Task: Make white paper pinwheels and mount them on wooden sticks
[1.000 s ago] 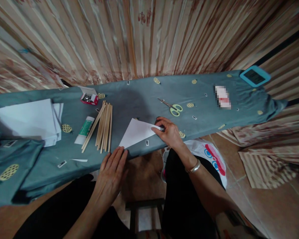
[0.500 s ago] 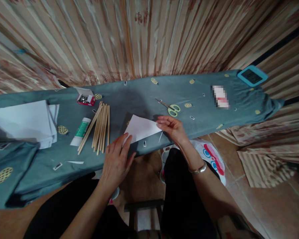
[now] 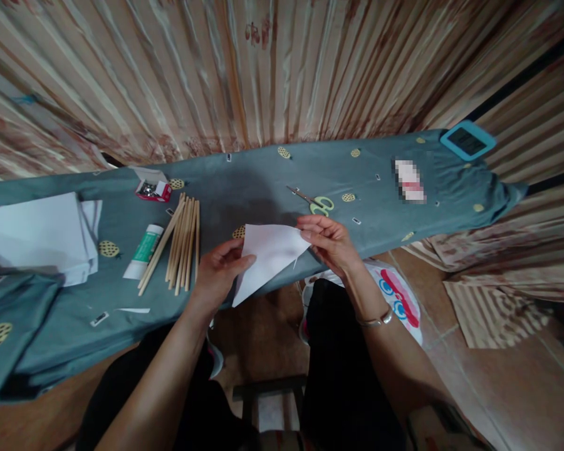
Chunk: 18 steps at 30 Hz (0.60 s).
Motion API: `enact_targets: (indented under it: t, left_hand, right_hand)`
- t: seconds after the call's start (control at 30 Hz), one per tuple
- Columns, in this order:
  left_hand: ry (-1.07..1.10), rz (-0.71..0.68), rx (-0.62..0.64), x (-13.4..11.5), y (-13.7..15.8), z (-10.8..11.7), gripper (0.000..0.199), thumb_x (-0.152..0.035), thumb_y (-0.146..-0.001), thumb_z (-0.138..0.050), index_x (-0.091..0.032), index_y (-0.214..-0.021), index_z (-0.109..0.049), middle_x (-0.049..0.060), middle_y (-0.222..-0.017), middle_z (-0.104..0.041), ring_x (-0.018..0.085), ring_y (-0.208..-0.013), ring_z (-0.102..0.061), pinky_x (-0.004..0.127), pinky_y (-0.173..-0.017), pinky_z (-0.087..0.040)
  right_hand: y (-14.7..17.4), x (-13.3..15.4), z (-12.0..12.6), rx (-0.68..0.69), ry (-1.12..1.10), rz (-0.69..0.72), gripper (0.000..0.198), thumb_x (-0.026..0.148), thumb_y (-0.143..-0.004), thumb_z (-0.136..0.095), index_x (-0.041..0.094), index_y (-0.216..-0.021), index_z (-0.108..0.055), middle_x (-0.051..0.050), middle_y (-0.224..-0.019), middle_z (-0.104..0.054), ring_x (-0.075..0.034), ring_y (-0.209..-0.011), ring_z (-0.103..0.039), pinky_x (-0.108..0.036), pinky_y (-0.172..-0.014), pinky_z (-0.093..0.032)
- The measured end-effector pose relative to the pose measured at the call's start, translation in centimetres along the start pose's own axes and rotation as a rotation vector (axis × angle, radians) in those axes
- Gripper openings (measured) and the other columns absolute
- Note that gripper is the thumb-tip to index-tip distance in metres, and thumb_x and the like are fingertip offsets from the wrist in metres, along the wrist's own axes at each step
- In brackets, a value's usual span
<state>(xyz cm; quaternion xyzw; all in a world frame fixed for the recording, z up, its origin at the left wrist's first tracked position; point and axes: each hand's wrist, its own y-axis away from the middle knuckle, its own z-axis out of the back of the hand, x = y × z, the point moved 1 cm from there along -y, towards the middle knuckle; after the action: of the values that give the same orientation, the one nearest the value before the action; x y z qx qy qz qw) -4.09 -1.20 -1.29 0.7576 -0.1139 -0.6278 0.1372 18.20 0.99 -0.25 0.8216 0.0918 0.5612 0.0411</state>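
A white triangular piece of paper (image 3: pixel 267 257) is held between my two hands over the front edge of the cloth-covered table. My left hand (image 3: pixel 220 270) pinches its left edge, thumb on top and fingers behind. At the right corner, my right hand (image 3: pixel 328 243) closes thumb and fingers on the paper. A thin white strip (image 3: pixel 297 260) shows just below that corner. Beyond my right hand lie scissors (image 3: pixel 320 205) with light green handles. To the left of my left hand is a bunch of wooden sticks (image 3: pixel 184 244).
A glue stick (image 3: pixel 143 250) lies left of the sticks, with an open red-and-white box (image 3: pixel 153 189) of small metal pieces behind. White sheets (image 3: pixel 32 232) are stacked at far left. A paper sliver (image 3: pixel 134 310) lies near the front. A blue-framed timer (image 3: pixel 468 139) is at the right end.
My left hand has gone from resting on the paper with fingers spread to gripping its left edge. The paper has been raised and turned, its lower corner now pointing toward me.
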Motion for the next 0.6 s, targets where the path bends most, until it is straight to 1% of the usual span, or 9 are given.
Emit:
enact_targets:
  t: [0.03,0.1,0.17,0.23,0.3,0.43,0.53,0.6]
  left_hand:
    - [0.043,0.019,-0.018,-0.1,0.1,-0.1,0.056,-0.034,-0.045,-0.091,-0.014,-0.094,-0.073,0.004,-0.080,-0.075,0.017,-0.072,-0.068,0.027,-0.071,-0.053]
    - [0.117,0.055,-0.032,-0.2,0.2,-0.2,0.054,-0.028,-0.042,-0.092,-0.016,-0.092,-0.074,0.003,-0.082,-0.076,0.014,-0.068,-0.066,0.024,-0.066,-0.051]
    - [0.145,0.096,-0.029,-0.2,0.4,-0.1,0.053,-0.026,-0.041,-0.092,-0.017,-0.090,-0.075,0.003,-0.082,-0.077,0.014,-0.064,-0.066,0.023,-0.062,-0.050]
    - [0.125,0.118,-0.023,-0.1,0.6,0.0,0.049,-0.028,-0.042,-0.092,-0.016,-0.087,-0.077,0.004,-0.078,-0.077,0.015,-0.062,-0.065,0.024,-0.059,-0.050]
    - [0.099,0.087,-0.040,0.0,0.7,0.1,0.044,-0.030,-0.046,-0.092,-0.017,-0.084,-0.078,0.005,-0.079,-0.077,0.018,-0.066,-0.067,0.026,-0.063,-0.053]
    - [0.118,-0.030,-0.130,0.0,0.8,0.3,0.036,-0.031,-0.050,-0.090,-0.020,-0.081,-0.079,0.004,-0.086,-0.078,0.021,-0.078,-0.070,0.031,-0.077,-0.055]
    - [0.138,-0.050,-0.134,0.0,0.7,0.3,0.034,-0.030,-0.050,-0.090,-0.019,-0.080,-0.078,0.004,-0.085,-0.078,0.021,-0.078,-0.070,0.031,-0.077,-0.055]
    - [0.168,-0.039,-0.127,0.0,0.7,0.0,0.036,-0.031,-0.049,-0.090,-0.018,-0.080,-0.078,0.005,-0.085,-0.078,0.020,-0.076,-0.070,0.031,-0.076,-0.055]
  right_hand:
    - [0.0,0.0,0.1,0.006,0.004,0.001,0.031,0.029,-0.060,-0.090,0.025,-0.087,-0.076,0.003,-0.084,-0.076,-0.009,-0.076,-0.068,-0.022,-0.074,-0.053]
    - [0.0,0.0,0.1,0.013,0.011,-0.001,0.031,0.029,-0.060,-0.090,0.025,-0.087,-0.076,0.003,-0.083,-0.077,-0.009,-0.076,-0.068,-0.021,-0.074,-0.053]
    - [-0.1,0.0,0.1,0.016,0.024,-0.003,0.030,0.029,-0.060,-0.090,0.025,-0.087,-0.076,0.003,-0.083,-0.077,-0.009,-0.076,-0.068,-0.022,-0.074,-0.053]
    - [-0.1,-0.1,0.0,0.017,0.034,-0.003,0.030,0.029,-0.060,-0.090,0.026,-0.087,-0.076,0.003,-0.084,-0.077,-0.010,-0.076,-0.068,-0.023,-0.076,-0.053]
    - [-0.1,-0.1,-0.1,0.011,0.022,-0.002,0.032,0.030,-0.060,-0.090,0.026,-0.088,-0.076,0.002,-0.086,-0.077,-0.010,-0.079,-0.068,-0.024,-0.077,-0.053]
    - [-0.2,0.0,-0.5,-0.003,-0.021,-0.019,0.037,0.033,-0.060,-0.090,0.027,-0.094,-0.076,0.003,-0.089,-0.076,-0.009,-0.079,-0.067,-0.020,-0.073,-0.053]
    - [-0.2,-0.1,-1.0,0.011,-0.025,-0.036,0.038,0.034,-0.059,-0.090,0.026,-0.093,-0.076,0.003,-0.087,-0.075,-0.009,-0.075,-0.065,-0.021,-0.072,-0.053]
    - [-0.2,-0.4,-1.4,0.010,-0.029,-0.042,0.036,0.034,-0.056,-0.091,0.025,-0.087,-0.077,0.003,-0.082,-0.075,-0.009,-0.072,-0.065,-0.022,-0.072,-0.054]
